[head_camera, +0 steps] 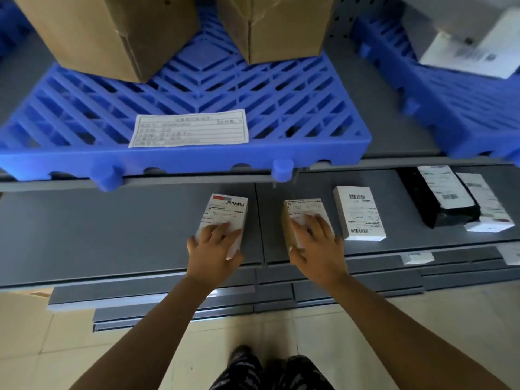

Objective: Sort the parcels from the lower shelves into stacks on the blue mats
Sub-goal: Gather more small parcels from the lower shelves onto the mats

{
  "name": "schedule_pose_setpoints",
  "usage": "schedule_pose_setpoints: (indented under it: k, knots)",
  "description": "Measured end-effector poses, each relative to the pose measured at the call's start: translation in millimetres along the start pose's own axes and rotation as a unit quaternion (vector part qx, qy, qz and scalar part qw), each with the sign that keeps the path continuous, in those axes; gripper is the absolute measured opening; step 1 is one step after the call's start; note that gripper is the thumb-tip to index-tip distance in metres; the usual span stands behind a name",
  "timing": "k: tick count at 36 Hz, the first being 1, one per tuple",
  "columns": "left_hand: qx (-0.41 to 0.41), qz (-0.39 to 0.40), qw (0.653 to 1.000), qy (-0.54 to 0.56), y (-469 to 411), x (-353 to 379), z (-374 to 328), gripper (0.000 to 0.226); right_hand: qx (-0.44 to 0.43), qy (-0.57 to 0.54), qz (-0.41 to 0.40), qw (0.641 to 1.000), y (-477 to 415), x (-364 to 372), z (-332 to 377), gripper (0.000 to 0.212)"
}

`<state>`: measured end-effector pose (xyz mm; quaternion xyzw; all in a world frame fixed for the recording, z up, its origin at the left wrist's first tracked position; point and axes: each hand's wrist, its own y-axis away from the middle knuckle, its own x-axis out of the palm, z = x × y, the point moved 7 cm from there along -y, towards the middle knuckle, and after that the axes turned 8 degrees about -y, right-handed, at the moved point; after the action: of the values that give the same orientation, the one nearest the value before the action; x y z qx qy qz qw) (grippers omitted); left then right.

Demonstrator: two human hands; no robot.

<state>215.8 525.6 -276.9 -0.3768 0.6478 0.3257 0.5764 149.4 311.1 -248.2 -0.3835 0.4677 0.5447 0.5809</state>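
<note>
The grey lower shelf (112,235) carried a row of parcels. A white parcel (225,212) lay under my left hand (215,249) and a brown parcel (298,218) under my right hand (315,246). A white labelled box (358,212) sat just right of that hand. Farther right lay a black bag (450,216) with a white packet (489,212) against it. Beyond my hands, the upper shelf (394,108) bore a blue mat (84,114) with a large cardboard box (98,32), a second cardboard box (275,26) and a paper sheet (188,128). Another blue mat (464,114) to the right held pale parcels (472,52).
</note>
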Motion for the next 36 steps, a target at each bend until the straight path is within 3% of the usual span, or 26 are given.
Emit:
schedule_pose_setpoints:
  k: [10, 22, 28, 36]
  knots:
    - [0.046, -0.043, 0.998, -0.02, 29, -47, -34, 0.05, -0.037, -0.009, -0.057, 0.998, 57, -56, -12, 0.056]
    - [-0.04, -0.084, 0.996, -0.016, 121, -107, -52, 0.047, -0.137, -0.056, -0.041, 0.988, 107, -86, 4, 0.059]
    - [-0.078, -0.138, 0.987, -0.016, 183, -143, -56, 0.047, -0.236, -0.096, -0.032, 0.967, 133, -104, 39, 0.062]
    - [-0.099, -0.244, 0.964, -0.045, 262, -223, -51, 0.047, -0.364, -0.142, -0.078, 0.917, 166, -159, 101, 0.056]
